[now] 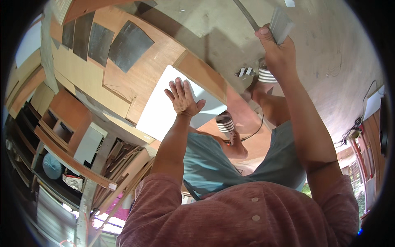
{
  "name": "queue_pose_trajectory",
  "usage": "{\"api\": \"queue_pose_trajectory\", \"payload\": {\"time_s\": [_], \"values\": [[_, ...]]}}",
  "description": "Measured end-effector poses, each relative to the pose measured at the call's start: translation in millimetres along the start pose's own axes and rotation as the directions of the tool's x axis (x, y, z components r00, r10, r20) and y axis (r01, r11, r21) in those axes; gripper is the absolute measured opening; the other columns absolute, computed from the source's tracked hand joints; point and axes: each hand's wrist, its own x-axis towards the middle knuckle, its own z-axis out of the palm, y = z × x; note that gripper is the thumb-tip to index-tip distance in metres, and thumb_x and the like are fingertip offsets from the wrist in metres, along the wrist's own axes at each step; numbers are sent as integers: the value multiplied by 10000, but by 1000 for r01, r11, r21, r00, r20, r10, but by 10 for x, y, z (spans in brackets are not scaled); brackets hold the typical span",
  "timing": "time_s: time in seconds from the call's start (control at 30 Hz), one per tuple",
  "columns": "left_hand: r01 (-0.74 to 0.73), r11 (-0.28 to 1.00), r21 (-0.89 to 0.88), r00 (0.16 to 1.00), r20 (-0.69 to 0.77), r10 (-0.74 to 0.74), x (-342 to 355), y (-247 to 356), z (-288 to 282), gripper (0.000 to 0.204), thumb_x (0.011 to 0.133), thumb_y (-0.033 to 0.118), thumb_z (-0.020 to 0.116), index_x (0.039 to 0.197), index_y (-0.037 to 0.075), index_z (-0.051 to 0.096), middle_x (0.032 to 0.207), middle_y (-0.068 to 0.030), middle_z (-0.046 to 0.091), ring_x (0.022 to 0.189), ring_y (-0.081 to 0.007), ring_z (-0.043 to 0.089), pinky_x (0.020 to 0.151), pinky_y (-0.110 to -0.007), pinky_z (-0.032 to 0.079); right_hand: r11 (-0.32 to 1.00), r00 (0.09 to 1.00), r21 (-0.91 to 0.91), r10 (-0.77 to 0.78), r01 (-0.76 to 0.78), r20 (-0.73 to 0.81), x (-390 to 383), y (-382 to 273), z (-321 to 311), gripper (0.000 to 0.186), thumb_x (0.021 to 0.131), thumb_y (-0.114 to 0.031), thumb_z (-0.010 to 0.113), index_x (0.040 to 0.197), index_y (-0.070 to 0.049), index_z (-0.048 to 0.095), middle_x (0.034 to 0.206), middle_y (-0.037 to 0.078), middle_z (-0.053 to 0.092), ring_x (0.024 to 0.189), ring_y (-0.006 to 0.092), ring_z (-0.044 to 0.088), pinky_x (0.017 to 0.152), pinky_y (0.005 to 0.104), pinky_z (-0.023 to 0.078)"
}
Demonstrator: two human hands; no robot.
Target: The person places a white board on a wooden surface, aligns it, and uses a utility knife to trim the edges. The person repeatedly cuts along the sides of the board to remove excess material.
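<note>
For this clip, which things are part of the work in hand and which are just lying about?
In hand:
- left hand flat on white board
- right hand gripping grey block

Lying about:
- dark grey sheets
- plywood offcuts
- black cable
- striped sandals

My one view sits on the head, looking steeply down over the chest and both forearms, close in, fisheye bending the room's edges.
</note>
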Motion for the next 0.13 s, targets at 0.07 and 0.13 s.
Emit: {"api": "queue_pose_trajectory", "payload": {"time_s": [0.07, 0.13], "values": [[16, 1000, -9, 1000, 21, -16, -28, 1, 4, 1180, 784, 701, 618, 1588, 38, 63, 1622, -301, 73, 1474, -569, 17, 1127, -734, -26, 999, 999, -46, 14, -11, 50, 50, 8, 84, 359, 918, -405, 687, 949, -50, 641, 703, -9, 546, 656, 106, 495, 599, 310, 423], [40, 999, -17, 996, 76, -39, 11, 20, -79, 1148, 824, 729, 560, 1590, 43, 50, 1637, -271, 59, 1482, -548, 28, 1126, -733, -36, 989, 993, -147, 41, -24, 110, 66, -75, 138, 376, 925, -432, 678, 943, -59, 642, 712, -8, 550, 656, 107, 492, 608, 300, 421]]}}
